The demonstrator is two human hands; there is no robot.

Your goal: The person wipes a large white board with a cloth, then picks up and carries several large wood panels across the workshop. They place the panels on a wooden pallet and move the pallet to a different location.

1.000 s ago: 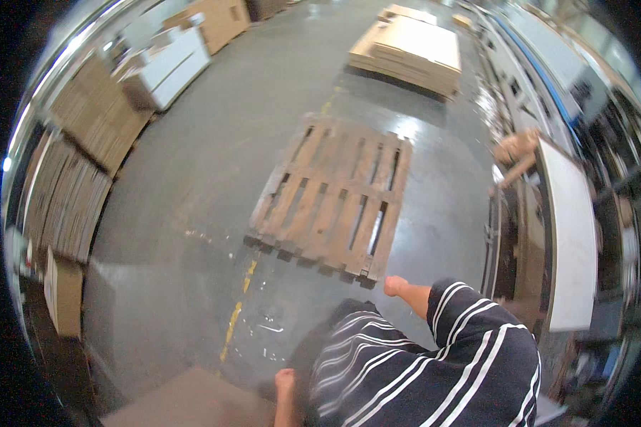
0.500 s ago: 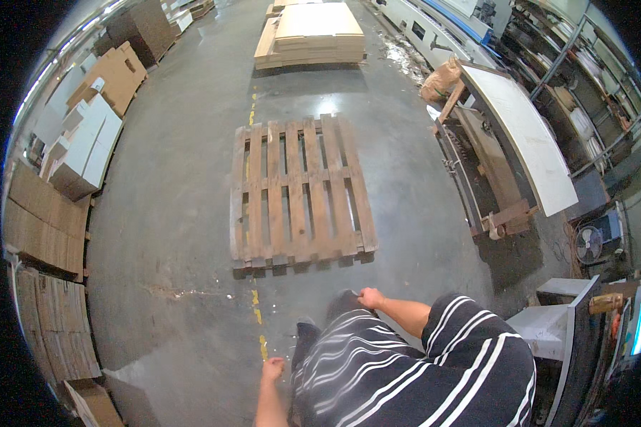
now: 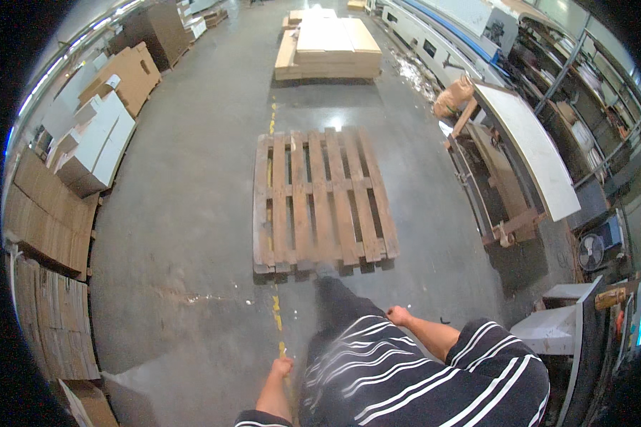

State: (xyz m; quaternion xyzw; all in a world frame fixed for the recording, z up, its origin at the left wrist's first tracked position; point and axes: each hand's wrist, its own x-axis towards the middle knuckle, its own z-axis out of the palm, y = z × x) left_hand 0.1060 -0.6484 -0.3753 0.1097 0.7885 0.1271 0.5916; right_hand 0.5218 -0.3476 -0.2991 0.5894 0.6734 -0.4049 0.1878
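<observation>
My left hand hangs low at my left side, fingers curled, with no object visible in it. At the front of my striped shirt, my right hand is also curled closed, and nothing shows in it. Ahead of me a wooden pallet lies flat on the floor, its slats running away from me. My dark-trousered leg reaches forward, and the blurred foot is at the pallet's near edge. Whether the foot touches it I cannot tell. Both hands are apart from the pallet.
Beyond the pallet stands a stack of pale boards. Cardboard stacks and white boxes line the left. On the right are a frame with a white top, a fan and a grey metal stand.
One leg has swung forward to the pallet's near edge. The pallet and its surroundings sit slightly farther right and lower in view. Both hands stay curled.
</observation>
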